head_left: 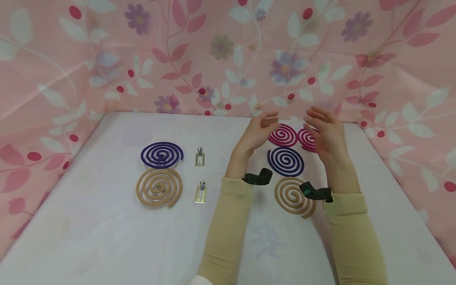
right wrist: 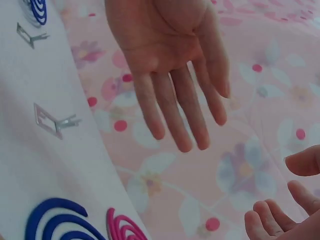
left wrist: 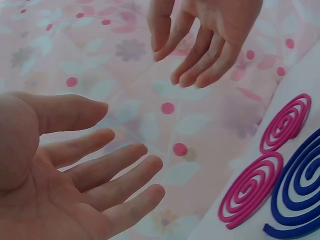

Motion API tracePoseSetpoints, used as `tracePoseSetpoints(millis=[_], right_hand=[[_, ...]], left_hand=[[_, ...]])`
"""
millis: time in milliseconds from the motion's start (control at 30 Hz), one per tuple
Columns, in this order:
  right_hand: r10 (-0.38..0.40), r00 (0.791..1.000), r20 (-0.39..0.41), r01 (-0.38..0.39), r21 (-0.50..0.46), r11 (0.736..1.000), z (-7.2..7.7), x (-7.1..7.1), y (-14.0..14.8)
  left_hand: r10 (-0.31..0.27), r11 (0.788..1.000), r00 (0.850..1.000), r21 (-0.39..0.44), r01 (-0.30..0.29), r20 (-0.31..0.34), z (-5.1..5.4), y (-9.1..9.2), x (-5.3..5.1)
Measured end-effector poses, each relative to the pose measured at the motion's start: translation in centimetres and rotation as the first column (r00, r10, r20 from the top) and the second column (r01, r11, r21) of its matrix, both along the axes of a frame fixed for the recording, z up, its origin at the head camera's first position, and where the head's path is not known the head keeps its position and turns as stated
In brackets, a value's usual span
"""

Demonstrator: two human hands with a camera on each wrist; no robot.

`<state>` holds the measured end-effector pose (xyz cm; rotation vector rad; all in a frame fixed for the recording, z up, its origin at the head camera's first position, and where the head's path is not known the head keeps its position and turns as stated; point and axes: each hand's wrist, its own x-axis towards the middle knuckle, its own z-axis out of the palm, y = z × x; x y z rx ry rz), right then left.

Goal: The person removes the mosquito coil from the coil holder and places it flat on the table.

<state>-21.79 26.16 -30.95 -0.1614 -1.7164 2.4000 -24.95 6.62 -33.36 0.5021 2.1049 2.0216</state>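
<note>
Both hands are raised above the far right part of the table, palms facing each other, apart and holding nothing. The left hand is over the left pink coil, fingers loosely bent in the head view. The right hand partly covers the right pink coil. Each wrist view shows relaxed, spread fingers on the left hand and the right hand. A dark blue coil lies just in front of the pink ones, and a tan coil lies in front of that, between the forearms.
On the left of the white table are another blue coil and tan coil. Two small metal stands lie right of them, one nearer the front. A floral cloth rises behind the table.
</note>
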Motion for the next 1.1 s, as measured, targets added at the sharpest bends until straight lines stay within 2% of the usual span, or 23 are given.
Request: tracePoseSetpoints(millis=[133, 367, 467, 600, 767, 900, 1000, 1100], right_hand=[[0.054, 0.999, -0.005, -0.054, -0.021, 0.998, -0.1, 0.2, -2.3], [0.152, 0.988, 0.033, -0.154, 0.093, 0.984, -0.1, 1.3, -5.9], [0.166, 0.986, 0.030, -0.169, 0.116, 0.979, 0.1, 1.8, -6.5], [0.169, 0.986, 0.001, -0.167, 0.122, 0.978, 0.4, 2.2, -7.0], [0.151, 0.988, -0.013, -0.147, 0.160, 0.976, 0.4, 2.7, -7.8], [0.153, 0.988, 0.001, -0.150, 0.195, 0.969, 0.4, 2.9, -9.2], [0.185, 0.983, 0.000, -0.181, 0.208, 0.961, 0.7, 3.1, -10.9], [0.212, 0.977, -0.021, -0.205, 0.179, 0.962, 1.1, 3.4, -13.0]], left_hand=[[0.001, 1.000, 1.000, 0.020, -0.001, -0.018, 0.9, -1.1, 0.4], [0.012, 0.999, 0.997, 0.041, -0.009, -0.077, 2.8, -3.2, 2.2], [-0.001, 1.000, 0.997, 0.020, 0.002, -0.080, 3.0, -4.4, 2.7], [-0.004, 0.998, 0.996, -0.067, -0.002, -0.091, 2.8, -6.7, 2.9], [-0.031, 0.988, 0.996, -0.153, 0.018, -0.083, 2.4, -10.8, 3.1], [-0.051, 0.981, 0.998, -0.192, 0.042, -0.041, 2.0, -15.0, 3.7], [-0.034, 0.977, 0.999, -0.210, 0.029, -0.020, 1.6, -18.6, 4.5], [0.001, 0.975, 0.999, -0.222, -0.009, -0.037, 1.4, -22.3, 5.0]])
